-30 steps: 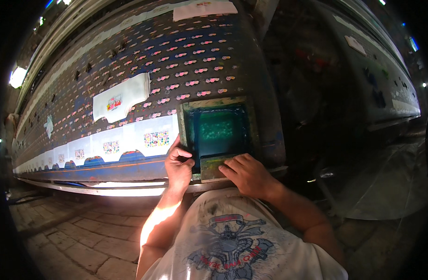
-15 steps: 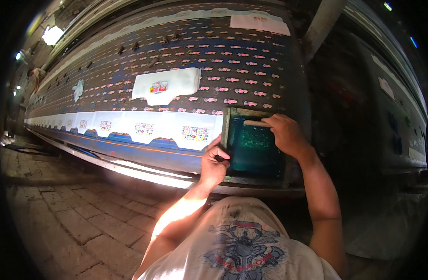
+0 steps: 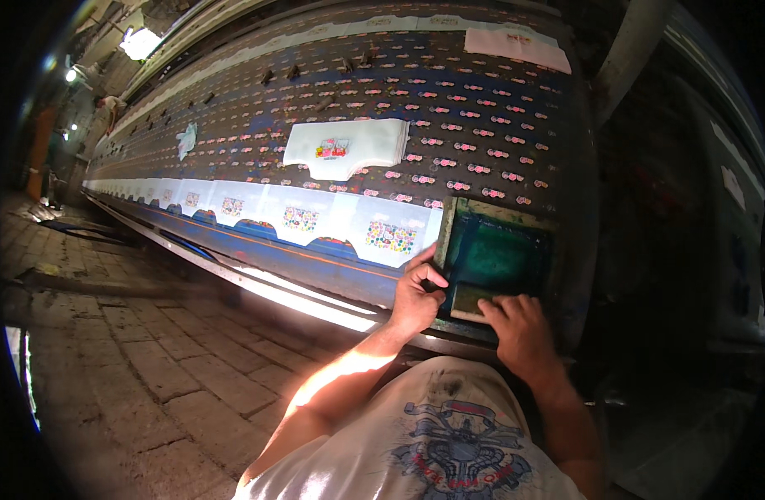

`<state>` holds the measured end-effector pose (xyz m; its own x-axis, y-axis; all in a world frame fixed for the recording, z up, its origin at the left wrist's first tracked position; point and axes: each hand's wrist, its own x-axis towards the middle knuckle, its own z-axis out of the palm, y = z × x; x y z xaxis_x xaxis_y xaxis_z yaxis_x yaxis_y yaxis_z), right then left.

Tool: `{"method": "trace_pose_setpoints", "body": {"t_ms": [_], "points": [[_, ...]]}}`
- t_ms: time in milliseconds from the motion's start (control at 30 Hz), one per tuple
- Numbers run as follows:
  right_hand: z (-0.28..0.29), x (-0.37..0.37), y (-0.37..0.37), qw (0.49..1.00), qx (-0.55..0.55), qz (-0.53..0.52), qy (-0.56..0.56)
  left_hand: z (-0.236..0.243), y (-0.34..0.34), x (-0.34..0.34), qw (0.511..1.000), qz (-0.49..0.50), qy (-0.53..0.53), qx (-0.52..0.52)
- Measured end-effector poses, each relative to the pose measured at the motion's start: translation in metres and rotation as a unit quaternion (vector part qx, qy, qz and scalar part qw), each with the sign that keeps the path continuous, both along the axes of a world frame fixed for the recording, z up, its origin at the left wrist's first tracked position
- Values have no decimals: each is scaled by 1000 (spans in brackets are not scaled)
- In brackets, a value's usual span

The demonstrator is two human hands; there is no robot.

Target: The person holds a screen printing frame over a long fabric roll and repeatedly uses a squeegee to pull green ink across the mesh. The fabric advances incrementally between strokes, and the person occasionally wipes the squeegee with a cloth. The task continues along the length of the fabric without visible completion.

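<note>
A screen printing frame [image 3: 445,237] with dark green ink over its mesh lies flat at the near right end of the long table. My left hand [image 3: 419,296] grips the frame's left side, thumb and fingers curled at the edge. In my right hand [image 3: 520,329] is a squeegee [image 3: 474,300], its blade resting on the mesh near the frame's close edge. Just left of the frame lies a white cloth piece [image 3: 391,232] printed with colourful dots. What lies beneath the frame is hidden.
The long dark table [image 3: 374,108] carries rows of small pink prints. A stack of white cloth pieces [image 3: 349,146] sits mid-table, pink cloth [image 3: 516,52] at the far right. Printed white pieces line the near edge. A post [image 3: 637,58] rises beyond the table's right end.
My right hand has drawn the squeegee from the far part of the screen to its near edge. My left hand keeps hold of the frame. The whole view has shifted slightly.
</note>
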<state>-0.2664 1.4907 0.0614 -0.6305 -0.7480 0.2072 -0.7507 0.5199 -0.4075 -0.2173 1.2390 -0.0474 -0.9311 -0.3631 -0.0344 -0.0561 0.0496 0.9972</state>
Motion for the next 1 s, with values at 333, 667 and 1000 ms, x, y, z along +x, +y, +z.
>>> {"method": "trace_pose_setpoints", "body": {"t_ms": [333, 667, 1000], "points": [[-13, 29, 8, 999, 23, 13, -25, -1, -10, -3, 999, -13, 22, -43], [-43, 33, 16, 1000, -2, -1, 19, -1, -7, -7, 999, -8, -2, 50], [-33, 66, 37, 990, -121, -77, -14, -48, -28, -14, 990, -57, 123, 33]]}}
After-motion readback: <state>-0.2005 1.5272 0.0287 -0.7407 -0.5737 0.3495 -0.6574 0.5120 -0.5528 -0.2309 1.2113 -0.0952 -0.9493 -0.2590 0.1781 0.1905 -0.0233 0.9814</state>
